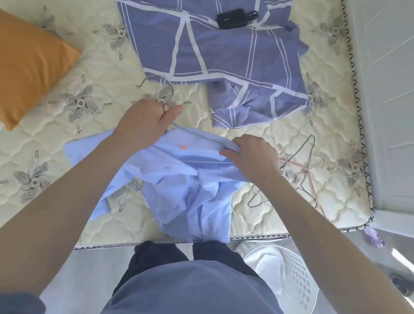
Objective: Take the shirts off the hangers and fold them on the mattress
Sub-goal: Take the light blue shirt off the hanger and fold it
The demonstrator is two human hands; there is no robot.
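Observation:
A light blue shirt (186,180) hangs over the near edge of the cream quilted mattress (39,146), still on a hanger (158,82) whose metal hook sticks out beyond my left hand. My left hand (144,125) grips the hanger at the base of the hook. My right hand (251,154) pinches the shirt's collar on the right side. Two empty wire hangers (304,167) lie on the mattress just right of my right hand.
A blue sheet with white lines (206,34) is spread at the far side, with a small black device (234,18) on it. An orange pillow (14,64) lies at the left. A white laundry basket (290,276) stands on the floor by my legs. White panelling (413,94) is at the right.

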